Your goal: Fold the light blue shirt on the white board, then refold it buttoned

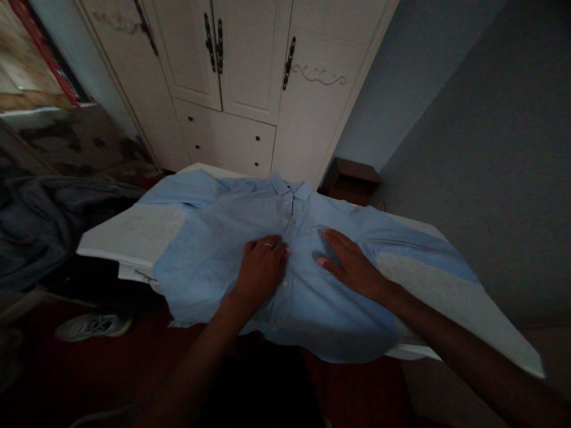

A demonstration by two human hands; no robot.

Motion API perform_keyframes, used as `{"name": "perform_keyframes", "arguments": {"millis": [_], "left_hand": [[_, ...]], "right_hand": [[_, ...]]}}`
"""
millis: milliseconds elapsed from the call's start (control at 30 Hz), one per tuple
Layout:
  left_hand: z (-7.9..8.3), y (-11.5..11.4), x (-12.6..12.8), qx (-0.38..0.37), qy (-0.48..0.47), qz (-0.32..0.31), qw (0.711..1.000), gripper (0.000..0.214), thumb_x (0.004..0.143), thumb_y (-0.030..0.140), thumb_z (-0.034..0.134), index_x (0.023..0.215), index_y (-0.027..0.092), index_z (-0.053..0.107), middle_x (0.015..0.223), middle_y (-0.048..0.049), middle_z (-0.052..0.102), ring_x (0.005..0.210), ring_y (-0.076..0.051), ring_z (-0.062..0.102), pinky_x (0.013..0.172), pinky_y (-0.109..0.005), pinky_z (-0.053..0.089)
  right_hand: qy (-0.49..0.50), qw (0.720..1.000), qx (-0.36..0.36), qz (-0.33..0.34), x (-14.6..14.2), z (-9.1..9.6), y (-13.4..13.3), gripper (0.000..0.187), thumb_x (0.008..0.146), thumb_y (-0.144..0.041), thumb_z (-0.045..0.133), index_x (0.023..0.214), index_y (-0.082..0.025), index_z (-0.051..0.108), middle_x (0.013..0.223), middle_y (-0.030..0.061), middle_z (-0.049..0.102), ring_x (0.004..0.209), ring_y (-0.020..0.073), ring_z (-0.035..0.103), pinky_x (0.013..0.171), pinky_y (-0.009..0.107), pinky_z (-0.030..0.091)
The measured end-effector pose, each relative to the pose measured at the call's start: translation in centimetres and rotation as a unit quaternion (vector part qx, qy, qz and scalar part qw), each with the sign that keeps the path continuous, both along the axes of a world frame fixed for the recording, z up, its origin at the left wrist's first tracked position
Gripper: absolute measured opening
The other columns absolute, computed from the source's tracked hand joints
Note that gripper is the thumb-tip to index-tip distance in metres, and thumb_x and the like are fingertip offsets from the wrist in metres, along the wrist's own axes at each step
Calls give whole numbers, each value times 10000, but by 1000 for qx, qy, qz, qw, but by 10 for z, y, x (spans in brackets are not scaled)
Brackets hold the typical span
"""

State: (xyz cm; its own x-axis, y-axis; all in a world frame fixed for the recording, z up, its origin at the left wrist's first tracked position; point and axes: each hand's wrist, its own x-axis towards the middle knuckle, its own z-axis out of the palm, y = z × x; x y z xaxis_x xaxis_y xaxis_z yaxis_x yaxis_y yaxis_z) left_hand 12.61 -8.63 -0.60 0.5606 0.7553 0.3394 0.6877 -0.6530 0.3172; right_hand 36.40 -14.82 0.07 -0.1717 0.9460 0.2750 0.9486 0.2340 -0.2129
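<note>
A light blue button-up shirt (241,214) lies face up across a white table (134,232), its collar toward the wardrobe and its sleeves spread to both sides. The front is buttoned at least in part, and several pale buttons run down the placket. My left hand (263,261), with a ring on one finger, rests at the middle of the placket; its fingers are bent and drawn together on the cloth beside a button. My right hand (352,264) is over the shirt's right half, thumb and fingers apart, holding nothing.
A white wardrobe (245,77) with dark handles and small drawers stands behind the table. A low brown cabinet (354,172) sits by the grey wall. Dark clothing (53,220) is heaped at left, above a shoe (93,327) on the red floor (147,362).
</note>
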Motion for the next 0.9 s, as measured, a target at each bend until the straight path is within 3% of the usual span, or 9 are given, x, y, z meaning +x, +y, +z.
{"name": "perform_keyframes", "arguments": {"millis": [100,233,333,433,600,733,833,900], "left_hand": [[-2,-5,-10,11,54,-13,998,420,970,361,416,1319,183,566,1447,-142,488,1376,-295,393,1089,-502,317],[-7,-7,-20,20,95,-24,995,552,959,465,390,1431,186,451,1514,-141,392,1449,-335,239,1139,-530,236],[-8,-5,-20,17,100,-31,994,612,954,534,364,1451,181,420,1527,-148,365,1448,-347,232,1140,-545,230],[-10,-1,-20,11,84,-41,996,633,957,552,342,1438,150,432,1513,-164,385,1440,-347,258,1136,-552,243],[-3,6,-39,-1,-67,-46,997,530,981,458,325,1341,119,516,1460,-174,461,1388,-270,383,1111,-468,352],[9,3,-84,61,-213,65,973,413,923,418,438,1192,149,599,1288,-149,594,1228,-269,534,1042,-462,426],[11,-9,-121,62,-273,209,937,396,871,429,489,1124,156,625,1118,-123,651,990,-250,629,891,-428,513],[4,-20,-141,34,-304,293,906,405,830,453,523,1079,157,642,1027,-105,666,852,-229,641,788,-400,538]], "right_hand": [[-52,997,-46,-35,23,-10,-23,740,938,-629,363,1508,-162,292,1548,183,315,1436,321,286,1143,531,307],[-71,993,-75,-51,48,-23,-44,721,962,-615,293,1540,-190,215,1578,147,248,1452,292,248,1168,519,269],[-73,993,-72,-58,56,-27,-48,719,967,-609,276,1550,-203,171,1583,121,239,1457,280,230,1184,516,236],[-73,993,-64,-72,55,-26,-47,778,947,-645,280,1543,-151,200,1570,148,271,1453,292,245,1183,501,251],[-53,992,15,-113,48,-15,-57,805,925,-682,274,1451,-82,382,1482,212,417,1381,336,384,1135,513,329],[14,978,29,-205,44,5,-79,679,915,-664,347,1278,-126,546,1218,195,634,1131,333,597,963,481,471],[84,955,-63,-276,45,18,-94,574,882,-646,435,1135,-162,612,939,126,711,855,276,681,735,375,519],[123,944,-109,-286,48,21,-101,503,840,-632,514,1027,-183,647,846,88,716,767,244,682,661,328,498]]}}
